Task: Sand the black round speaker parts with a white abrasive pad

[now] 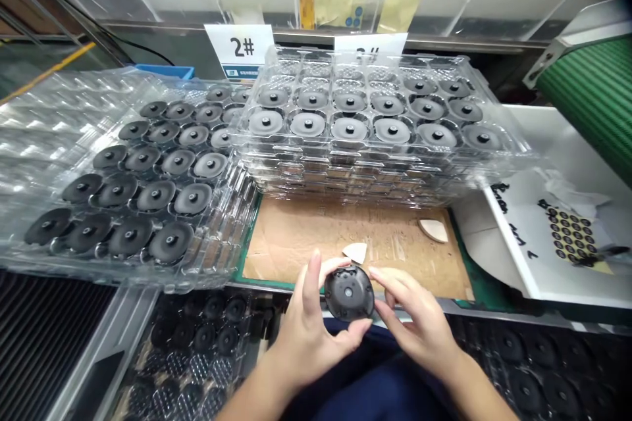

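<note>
Black disc (349, 293) is up off the surface, held between both hands just over the front edge, with its small center hole facing the camera. Biggest stuff first: a green belt (592, 95) runs along the far right, and two stacks of clear trays take up most of the bench. The left stack (212, 279) lies beside the right stack (375, 168), and their pockets are full of the same discs. More discs sit in trays (197, 335) down below the front edge. A white tray (508, 243) on the right carries a sheet of tiny black rings (573, 233). The cardboard mat (296, 237) has two beige wedges (354, 251) on it, and there's a "2#" card (240, 46) at the back.

The left hand (309, 335) pinches one side of the rim, and the right hand (419, 316) has its fingers (390, 283) on the other, closed narrow around the disc. Rim-only looks like the right grip to me: it keeps your skin off the face and the disc steady.
</note>
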A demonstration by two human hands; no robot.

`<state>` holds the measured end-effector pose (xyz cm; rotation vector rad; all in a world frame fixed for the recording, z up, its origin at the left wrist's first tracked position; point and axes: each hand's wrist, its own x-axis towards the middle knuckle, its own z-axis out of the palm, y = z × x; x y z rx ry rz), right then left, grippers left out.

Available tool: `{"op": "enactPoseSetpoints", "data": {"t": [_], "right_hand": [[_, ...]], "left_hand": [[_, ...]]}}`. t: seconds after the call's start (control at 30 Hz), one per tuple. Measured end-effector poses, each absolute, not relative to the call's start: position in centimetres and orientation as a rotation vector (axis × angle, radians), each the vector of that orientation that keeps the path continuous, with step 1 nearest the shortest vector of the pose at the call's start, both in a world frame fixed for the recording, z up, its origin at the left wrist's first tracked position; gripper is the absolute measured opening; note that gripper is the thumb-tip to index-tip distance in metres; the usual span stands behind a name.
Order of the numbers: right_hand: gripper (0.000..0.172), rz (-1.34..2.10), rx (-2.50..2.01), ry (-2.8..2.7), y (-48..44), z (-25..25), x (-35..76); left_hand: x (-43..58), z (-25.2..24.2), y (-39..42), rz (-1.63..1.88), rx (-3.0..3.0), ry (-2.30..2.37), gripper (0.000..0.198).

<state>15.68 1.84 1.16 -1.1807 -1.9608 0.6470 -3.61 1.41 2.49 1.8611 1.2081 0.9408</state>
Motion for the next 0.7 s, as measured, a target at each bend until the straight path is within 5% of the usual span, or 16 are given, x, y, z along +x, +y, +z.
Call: {"op": "enactPoseSetpoints", "data": {"t": [0.17, 0.27, 0.37, 0.6, 0.7], "right_hand": [[0.036, 0.639, -1.1, -2.184, 2.5, 2.6, 16.8], [0.027, 0.904, -1.157, -1.956, 2.0, 2.4, 16.1], [0.043, 1.089, -1.278, -1.635, 0.7, 1.4, 14.4], [0.067, 1.218, -1.308, -1.562, -0.2, -1.0, 13.3], [0.061, 1.13, -1.377, -1.602, 1.0, -2.5, 15.9]], "left_hand": [[-4.1, 2.9, 0.9, 0.957, 1.722, 1.16, 0.102], [-4.1, 3.2, 1.0, 0.844, 1.419, 1.118, 0.077], [-3.9, 3.6, 1.2, 0.761, 1.126, 1.093, 0.039], [-4.7, 5.8, 2.9, 0.7, 1.251, 1.127, 0.029], [-5.3, 8.6, 6.0, 0.727, 1.479, 1.212, 0.018]]}}
